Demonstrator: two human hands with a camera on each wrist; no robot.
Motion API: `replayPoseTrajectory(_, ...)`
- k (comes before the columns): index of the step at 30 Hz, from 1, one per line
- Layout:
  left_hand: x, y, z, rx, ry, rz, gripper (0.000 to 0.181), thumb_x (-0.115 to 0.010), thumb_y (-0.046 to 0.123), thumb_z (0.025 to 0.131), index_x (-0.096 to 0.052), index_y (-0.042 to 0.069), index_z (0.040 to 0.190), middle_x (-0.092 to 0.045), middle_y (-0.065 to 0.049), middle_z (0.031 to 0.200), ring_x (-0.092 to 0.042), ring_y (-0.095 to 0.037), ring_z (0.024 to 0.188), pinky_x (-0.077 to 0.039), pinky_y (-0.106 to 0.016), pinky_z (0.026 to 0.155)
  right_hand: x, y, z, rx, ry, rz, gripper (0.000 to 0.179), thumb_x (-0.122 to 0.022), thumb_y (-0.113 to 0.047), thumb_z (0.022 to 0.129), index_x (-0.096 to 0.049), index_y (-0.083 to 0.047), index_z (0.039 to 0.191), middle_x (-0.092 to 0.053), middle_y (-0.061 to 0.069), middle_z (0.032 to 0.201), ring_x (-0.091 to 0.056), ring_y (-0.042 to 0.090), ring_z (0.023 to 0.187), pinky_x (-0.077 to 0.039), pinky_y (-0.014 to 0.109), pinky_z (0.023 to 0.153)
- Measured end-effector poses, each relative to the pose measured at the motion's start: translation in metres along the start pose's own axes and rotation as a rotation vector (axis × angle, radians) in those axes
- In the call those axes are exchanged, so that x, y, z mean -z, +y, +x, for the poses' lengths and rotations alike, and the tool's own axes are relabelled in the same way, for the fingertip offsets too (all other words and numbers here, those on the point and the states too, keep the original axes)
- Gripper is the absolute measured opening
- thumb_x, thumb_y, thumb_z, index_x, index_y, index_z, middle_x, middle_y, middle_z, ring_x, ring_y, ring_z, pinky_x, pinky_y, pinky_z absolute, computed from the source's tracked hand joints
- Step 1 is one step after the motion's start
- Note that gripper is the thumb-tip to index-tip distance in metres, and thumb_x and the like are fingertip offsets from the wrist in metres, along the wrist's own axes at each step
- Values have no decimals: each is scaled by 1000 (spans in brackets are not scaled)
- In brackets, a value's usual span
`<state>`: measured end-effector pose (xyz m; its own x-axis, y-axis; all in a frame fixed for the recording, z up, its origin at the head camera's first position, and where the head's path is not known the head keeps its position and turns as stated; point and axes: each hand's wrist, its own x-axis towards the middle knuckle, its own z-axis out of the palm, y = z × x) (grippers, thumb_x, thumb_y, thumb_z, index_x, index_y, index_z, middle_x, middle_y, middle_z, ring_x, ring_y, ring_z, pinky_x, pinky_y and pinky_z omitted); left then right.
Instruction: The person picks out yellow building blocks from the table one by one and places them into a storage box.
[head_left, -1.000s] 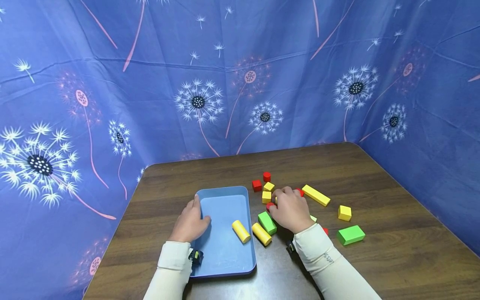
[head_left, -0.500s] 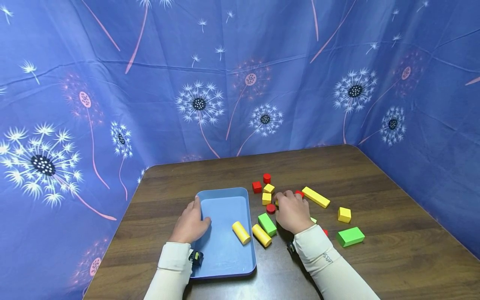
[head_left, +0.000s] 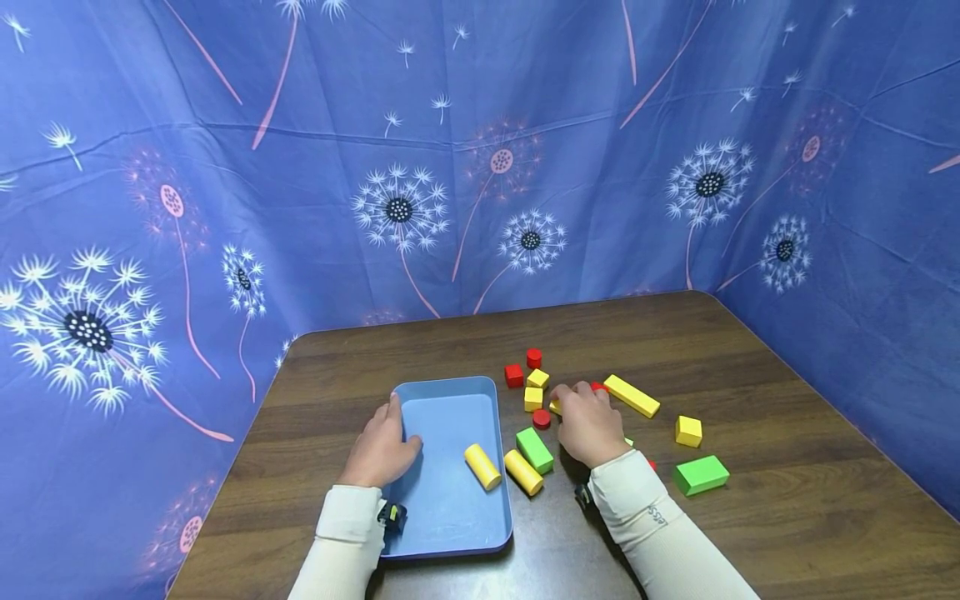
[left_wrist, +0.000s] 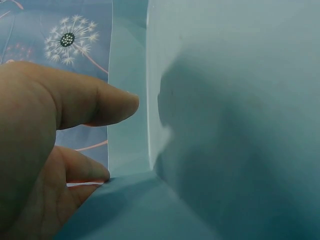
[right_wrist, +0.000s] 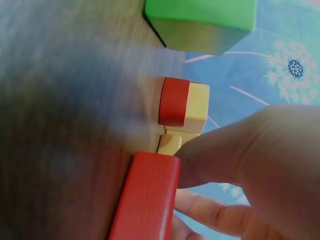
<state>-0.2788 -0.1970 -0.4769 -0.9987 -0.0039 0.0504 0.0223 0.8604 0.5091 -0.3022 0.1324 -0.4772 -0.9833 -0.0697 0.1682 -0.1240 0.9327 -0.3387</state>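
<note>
While the left hand (head_left: 381, 442) rests at the left rim of the tray (head_left: 442, 512), its grip loose, fingers extended and thumb over the inside, the right hand (head_left: 591, 427) reaches low over the worktop (head_left: 795, 517), right of the tray. Its fingertips are at a yellow block (head_left: 556, 407); whether that grip holds it, I cannot tell. A red block (right_wrist: 145, 200) shows near its thumb. Inside the tray, toward the right side, lies a yellow cylinder (head_left: 482, 467); a second cylinder (head_left: 523, 472) lies just outside, beside a green block (head_left: 534, 451).
</note>
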Motion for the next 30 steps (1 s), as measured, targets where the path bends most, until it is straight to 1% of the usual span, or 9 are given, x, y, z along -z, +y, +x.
replayPoseTrajectory(6,0,0,-1,3,5,0,87,-67,24,96,-20,-7,162,-36,-29,161,-45,-47,144,-43,-65,112,0,1,1,-13,8,-12,46,-75,-2,79,-72,-19,122,-66,14,114,-60,43,108,-54,65,69)
replayPoseTrajectory(11,0,1,-1,5,5,-2,86,-67,24,96,-20,-7,162,-36,-29,161,-45,-47,144,-42,-65,112,1,1,1,-9,27,-12,45,-77,-1,77,-73,-17,120,-68,15,111,-61,43,106,-54,65,68)
replayPoseTrajectory(16,0,1,-1,11,-1,-11,87,-67,25,96,-20,-6,162,-36,-29,162,-44,-47,145,-41,-65,113,1,1,1,-5,45,-23,44,-74,-1,78,-73,-16,119,-67,15,110,-62,43,105,-54,67,71)
replayPoseTrajectory(19,0,0,-1,15,-2,-6,87,-67,26,96,-20,-5,162,-36,-28,162,-44,-46,145,-42,-64,113,1,0,1,0,79,-31,42,-71,-1,79,-74,-16,118,-68,15,111,-61,43,105,-53,68,73)
replayPoseTrajectory(24,-1,0,-1,2,6,-4,86,-67,26,96,-21,-7,161,-37,-29,162,-45,-46,145,-42,-64,113,2,-3,-1,16,152,-33,40,-69,1,80,-74,-16,116,-68,15,111,-62,43,105,-53,67,71)
replayPoseTrajectory(27,-1,0,-1,-4,12,-2,86,-67,25,96,-21,-7,161,-37,-29,161,-45,-46,144,-42,-64,113,2,-5,-2,28,174,-25,40,-68,1,80,-74,-15,117,-68,15,112,-62,42,107,-53,67,71)
replayPoseTrajectory(30,-1,0,-1,-4,16,2,86,-67,25,96,-21,-7,161,-38,-29,161,-46,-46,144,-42,-64,113,2,-8,-2,51,191,-24,40,-71,-1,80,-73,-14,118,-69,16,112,-63,43,105,-54,65,69)
